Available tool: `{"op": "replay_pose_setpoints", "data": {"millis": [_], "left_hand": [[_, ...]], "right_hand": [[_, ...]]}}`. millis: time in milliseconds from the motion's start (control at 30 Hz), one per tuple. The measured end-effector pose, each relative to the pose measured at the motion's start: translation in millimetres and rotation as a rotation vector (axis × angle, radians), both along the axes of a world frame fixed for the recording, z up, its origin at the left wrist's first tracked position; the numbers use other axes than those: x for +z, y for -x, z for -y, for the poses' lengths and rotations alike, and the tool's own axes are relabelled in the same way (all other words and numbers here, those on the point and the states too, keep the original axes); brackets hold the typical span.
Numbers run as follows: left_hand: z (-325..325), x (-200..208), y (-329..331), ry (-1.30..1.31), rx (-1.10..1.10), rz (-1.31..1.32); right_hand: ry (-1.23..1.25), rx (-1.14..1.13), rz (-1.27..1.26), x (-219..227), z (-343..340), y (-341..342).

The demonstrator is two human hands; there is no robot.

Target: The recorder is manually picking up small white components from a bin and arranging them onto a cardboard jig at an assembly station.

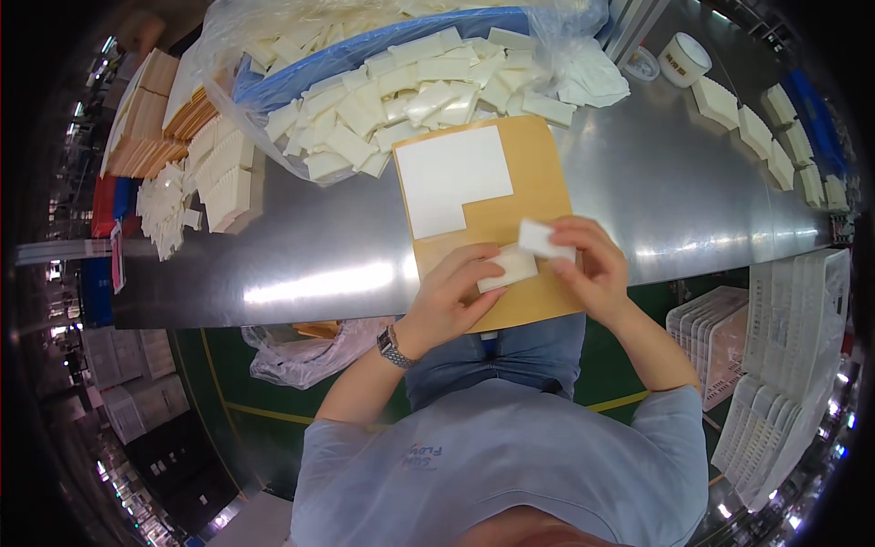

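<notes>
Stacks of brown board [141, 109] stand at the far left of the metal tabletop [337, 237], with loose off-white pieces [162, 208] heaped in front of them and upright rows of cream slabs [228, 178] just beside that heap. Farther right, clear plastic film spreads around a blue bin wall [383, 56] and a broad pile of cream pieces [401, 100].

The left hand [447, 294], a metal watch [394, 346] on its wrist, has its grip closed between thumb and fingers on a flat cream block [510, 267]. That block is above a tan board [538, 169], which carries a notched white sheet [447, 178]. The right hand [594, 271] pinches a smaller white block [538, 239] at the cream one's upper right end; whether the two touch, I cannot tell.

Beyond stand a white tub [684, 59], cream blocks in rows [715, 102] and, below the tabletop edge, white plastic crates [791, 314].
</notes>
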State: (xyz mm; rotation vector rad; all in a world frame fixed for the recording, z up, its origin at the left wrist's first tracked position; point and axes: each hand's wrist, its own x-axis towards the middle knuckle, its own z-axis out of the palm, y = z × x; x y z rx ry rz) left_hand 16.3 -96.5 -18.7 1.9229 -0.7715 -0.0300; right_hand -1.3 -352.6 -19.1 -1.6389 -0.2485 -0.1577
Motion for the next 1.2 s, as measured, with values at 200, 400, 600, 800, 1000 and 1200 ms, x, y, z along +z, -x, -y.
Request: {"op": "replay_pose_setpoints", "data": {"millis": [200,400,600,800,1000,1200], "left_hand": [[-2.6,-8.8,3.2,0.078,0.031,-0.088],[-2.8,-10.0,3.8,0.054,0.026,-0.074],[-1.8,-10.0,2.9,0.085,0.034,-0.075],[-1.6,-12.1,-0.6,0.133,0.016,-0.034],[-1.1,-3.6,-3.2,0.073,-0.004,0.013],[-1.4,-3.6,-3.0,0.065,0.007,0.001]], "right_hand": [[0.295,0.18,0.191,8.8,-16.9,7.3],[0.409,0.195,0.233,9.4,-21.6,-0.3],[0.448,0.199,0.243,11.1,-22.9,-4.5],[0.467,0.191,0.263,7.6,-22.9,-4.2],[0.535,0.214,0.284,9.8,-16.3,-6.6],[0.495,0.127,0.121,14.1,-8.0,-7.2]]}}
